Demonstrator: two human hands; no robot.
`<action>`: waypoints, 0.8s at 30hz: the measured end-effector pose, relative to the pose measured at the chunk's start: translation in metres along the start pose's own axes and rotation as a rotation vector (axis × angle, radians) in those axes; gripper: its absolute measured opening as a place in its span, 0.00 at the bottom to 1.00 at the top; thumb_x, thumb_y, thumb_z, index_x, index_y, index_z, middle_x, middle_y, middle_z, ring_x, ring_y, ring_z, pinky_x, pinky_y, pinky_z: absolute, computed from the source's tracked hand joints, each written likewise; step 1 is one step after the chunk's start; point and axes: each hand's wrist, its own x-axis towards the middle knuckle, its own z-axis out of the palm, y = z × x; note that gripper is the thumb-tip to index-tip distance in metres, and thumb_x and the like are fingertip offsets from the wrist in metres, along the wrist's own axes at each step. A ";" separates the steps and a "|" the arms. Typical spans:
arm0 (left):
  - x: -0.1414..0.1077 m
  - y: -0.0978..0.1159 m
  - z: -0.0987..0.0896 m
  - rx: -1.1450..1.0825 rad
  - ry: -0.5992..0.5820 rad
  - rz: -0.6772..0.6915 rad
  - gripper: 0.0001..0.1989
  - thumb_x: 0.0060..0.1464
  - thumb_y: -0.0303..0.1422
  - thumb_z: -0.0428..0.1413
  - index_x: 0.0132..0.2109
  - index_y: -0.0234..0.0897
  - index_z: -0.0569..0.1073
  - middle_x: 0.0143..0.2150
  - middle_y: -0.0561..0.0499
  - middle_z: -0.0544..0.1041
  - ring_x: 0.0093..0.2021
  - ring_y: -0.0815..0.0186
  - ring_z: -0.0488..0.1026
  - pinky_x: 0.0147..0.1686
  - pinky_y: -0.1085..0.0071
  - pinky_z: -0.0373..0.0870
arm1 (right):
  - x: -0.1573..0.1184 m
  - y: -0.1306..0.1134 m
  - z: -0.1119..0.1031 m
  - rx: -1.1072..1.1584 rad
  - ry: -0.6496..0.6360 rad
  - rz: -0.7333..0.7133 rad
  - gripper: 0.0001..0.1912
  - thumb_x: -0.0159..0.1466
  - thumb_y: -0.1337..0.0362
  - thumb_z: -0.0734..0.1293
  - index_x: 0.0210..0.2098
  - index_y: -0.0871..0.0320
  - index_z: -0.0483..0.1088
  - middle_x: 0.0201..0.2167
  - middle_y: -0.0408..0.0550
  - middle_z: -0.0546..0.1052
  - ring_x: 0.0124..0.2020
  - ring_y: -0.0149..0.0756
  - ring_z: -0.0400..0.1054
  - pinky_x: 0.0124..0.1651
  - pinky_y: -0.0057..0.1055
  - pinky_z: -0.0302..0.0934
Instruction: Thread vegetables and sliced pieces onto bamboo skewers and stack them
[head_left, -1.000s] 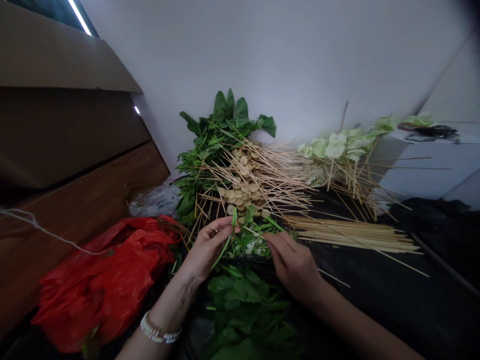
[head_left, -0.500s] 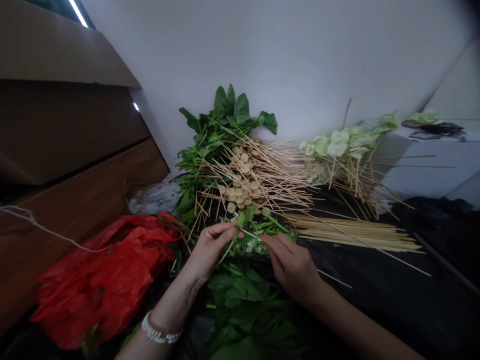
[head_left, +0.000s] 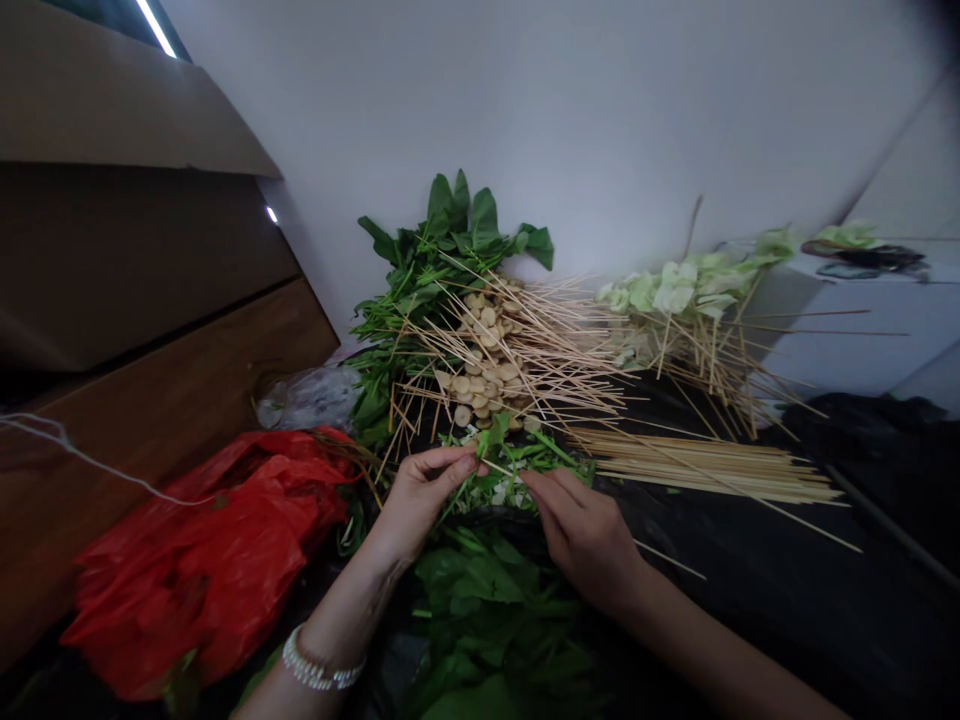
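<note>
My left hand [head_left: 429,492] pinches a piece of leafy green [head_left: 491,440] between thumb and fingers. From the right, my right hand [head_left: 577,520] is closed around a thin wooden skewer [head_left: 504,468], whose tip end reaches the green at my left fingertips. Beneath both hands lie cut green stems and pale bits [head_left: 510,490]. Loose green leaves [head_left: 495,600] fill the space nearest me, below my wrists. Just beyond my fingers are skewers threaded with pale round slices [head_left: 487,380].
A bundle of bare skewers [head_left: 712,468] lies right of my hands on black plastic [head_left: 720,560]. Skewered pale cabbage leaves [head_left: 679,288] are piled at the back right. Leafy greens [head_left: 457,230] lean on the white wall. At left sit a red plastic bag [head_left: 202,560] and a cardboard box [head_left: 127,260].
Both hands stay in nearly the same place. The long green stem that hung below my left fingers no longer shows there.
</note>
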 end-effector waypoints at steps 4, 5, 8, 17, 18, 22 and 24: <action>0.000 0.003 0.000 0.076 -0.013 0.024 0.08 0.47 0.39 0.67 0.33 0.39 0.83 0.31 0.51 0.83 0.35 0.67 0.76 0.45 0.73 0.69 | -0.002 -0.001 0.001 0.036 -0.015 0.013 0.16 0.66 0.77 0.58 0.52 0.64 0.68 0.33 0.51 0.74 0.34 0.37 0.73 0.39 0.30 0.68; 0.000 0.003 0.000 0.094 -0.020 0.024 0.09 0.47 0.39 0.67 0.32 0.39 0.83 0.31 0.50 0.83 0.35 0.67 0.76 0.44 0.73 0.69 | -0.002 -0.001 0.002 0.052 -0.022 0.019 0.17 0.66 0.77 0.57 0.52 0.64 0.68 0.33 0.51 0.74 0.34 0.37 0.72 0.39 0.30 0.68; -0.002 0.003 0.001 0.116 -0.036 0.014 0.10 0.47 0.40 0.67 0.32 0.38 0.83 0.31 0.50 0.83 0.35 0.66 0.76 0.43 0.73 0.69 | -0.003 -0.002 0.003 0.084 -0.033 0.030 0.17 0.65 0.78 0.57 0.50 0.64 0.68 0.32 0.51 0.74 0.33 0.37 0.72 0.37 0.31 0.68; -0.005 0.003 0.010 0.105 -0.105 0.030 0.09 0.46 0.39 0.67 0.32 0.38 0.83 0.30 0.49 0.81 0.34 0.66 0.75 0.40 0.72 0.69 | 0.003 -0.007 0.002 0.147 -0.016 0.051 0.13 0.67 0.76 0.56 0.46 0.62 0.69 0.31 0.50 0.73 0.31 0.37 0.70 0.34 0.31 0.67; -0.005 0.003 0.011 0.122 -0.144 0.052 0.09 0.46 0.39 0.67 0.31 0.38 0.83 0.31 0.49 0.81 0.34 0.66 0.74 0.40 0.72 0.69 | 0.003 -0.008 0.002 0.160 -0.019 0.053 0.13 0.67 0.75 0.56 0.45 0.61 0.69 0.31 0.50 0.73 0.31 0.36 0.70 0.34 0.31 0.67; -0.007 0.005 0.013 0.198 -0.162 0.189 0.07 0.47 0.36 0.67 0.34 0.37 0.83 0.36 0.48 0.77 0.39 0.64 0.72 0.41 0.71 0.68 | 0.009 -0.009 -0.003 0.197 0.008 0.059 0.12 0.68 0.74 0.57 0.44 0.59 0.69 0.32 0.49 0.74 0.34 0.35 0.71 0.37 0.30 0.67; -0.007 0.008 0.012 0.250 -0.102 0.236 0.09 0.47 0.35 0.66 0.37 0.38 0.83 0.37 0.47 0.76 0.39 0.64 0.72 0.40 0.71 0.67 | 0.014 -0.007 -0.010 0.181 0.083 0.080 0.12 0.68 0.74 0.58 0.44 0.59 0.69 0.33 0.48 0.75 0.35 0.34 0.71 0.39 0.29 0.67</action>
